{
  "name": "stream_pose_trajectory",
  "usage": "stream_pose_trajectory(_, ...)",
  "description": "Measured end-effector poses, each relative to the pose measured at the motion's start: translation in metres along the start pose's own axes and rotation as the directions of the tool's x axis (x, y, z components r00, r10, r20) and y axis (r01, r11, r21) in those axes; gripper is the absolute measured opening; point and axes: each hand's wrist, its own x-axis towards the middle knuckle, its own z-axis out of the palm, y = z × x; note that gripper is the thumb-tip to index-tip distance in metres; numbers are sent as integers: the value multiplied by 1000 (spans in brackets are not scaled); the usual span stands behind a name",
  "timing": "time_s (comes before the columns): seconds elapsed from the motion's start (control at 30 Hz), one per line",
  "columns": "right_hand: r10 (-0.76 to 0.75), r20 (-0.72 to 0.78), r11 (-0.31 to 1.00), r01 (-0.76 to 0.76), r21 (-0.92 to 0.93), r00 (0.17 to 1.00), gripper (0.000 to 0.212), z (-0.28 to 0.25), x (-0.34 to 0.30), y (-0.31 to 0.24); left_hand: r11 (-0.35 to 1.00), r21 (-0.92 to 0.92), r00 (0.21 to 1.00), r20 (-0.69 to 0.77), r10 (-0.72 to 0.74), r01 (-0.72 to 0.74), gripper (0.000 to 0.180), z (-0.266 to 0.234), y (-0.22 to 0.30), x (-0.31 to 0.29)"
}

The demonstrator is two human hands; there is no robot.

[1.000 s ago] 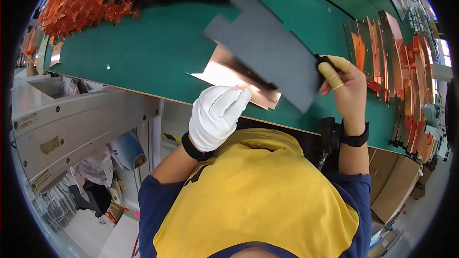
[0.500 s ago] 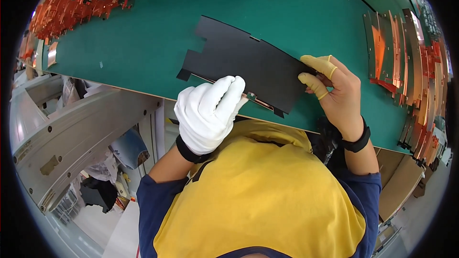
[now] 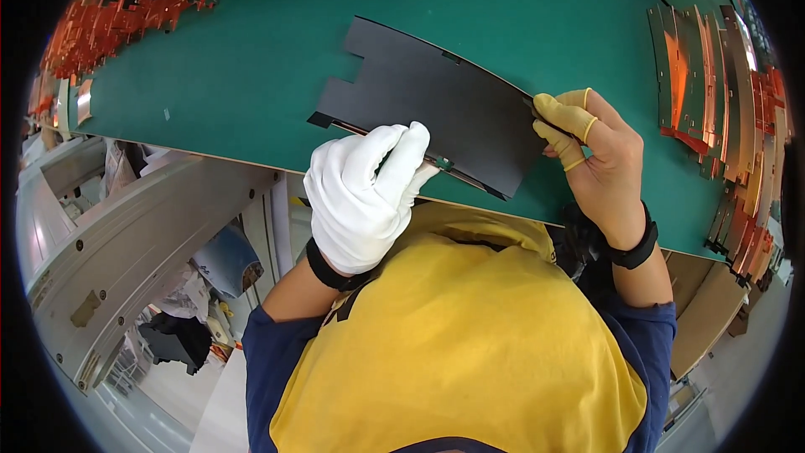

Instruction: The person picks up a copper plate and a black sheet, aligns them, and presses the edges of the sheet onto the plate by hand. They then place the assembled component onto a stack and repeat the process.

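White-gloved fingers of the person's left hand [image 3: 356, 197], just toward 9 o'clock from the centre of the view, were closed in a pinch on the near edge of a dark grey sheet [image 3: 436, 105]. Between 2 and 3 o'clock, the right hand [image 3: 599, 151] was bare except for yellow finger covers [image 3: 562, 113] on the thumb and some fingers; thumb and fingers gripped the sheet's end toward 3 o'clock. The sheet itself sat slantwise at 12 to 1 o'clock, over a green tabletop [image 3: 251, 42]; whether its underside rested there could not be told. Its end toward 10 o'clock had a notch cut in it, and a thin copper-coloured line showed along its near edge. Both wrists carried black wristbands [image 3: 636, 245]. A yellow garment [image 3: 453, 327] with navy sleeves [image 3: 641, 340] filled 6 o'clock. At 10 o'clock lay a crowded heap of orange and copper-coloured pieces [image 3: 109, 33], with one small copper-coloured piece [image 3: 84, 99] just beside it, between 9 and 10. Beyond the right hand, between 2 and 3 o'clock, ran a row of copper-coloured and dark sheets [image 3: 708, 101]. Brown cardboard [image 3: 713, 310] showed near 4 o'clock, and a pale metal frame [image 3: 159, 226] between 8 and 9.
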Motion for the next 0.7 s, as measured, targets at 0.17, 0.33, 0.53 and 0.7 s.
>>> stream_pose_trajectory(0.17, -63, 10, 998, 63, -4, 998, 25, 1, 0, 2, 1000, -10, 1000, -20, 16, -17, 42, 1, 0, 2)
stream_pose_trajectory(0.33, -64, 28, 998, 64, 8, 998, 27, 0, -1, 3, 1000, -8, 999, -28, 15, -15, 39, 1, 1, 2)
stream_pose_trajectory(0.53, -53, 26, 999, 54, -6, 998, 28, 1, -2, 2, 1000, -11, 1000, -22, 10, -10, 40, 2, 0, 0)
stream_pose_trajectory(0.7, -83, 17, 996, 84, -33, 996, 29, 3, -3, 4, 1000, 25, 999, 51, -13, 12, 38, -3, 3, 3)
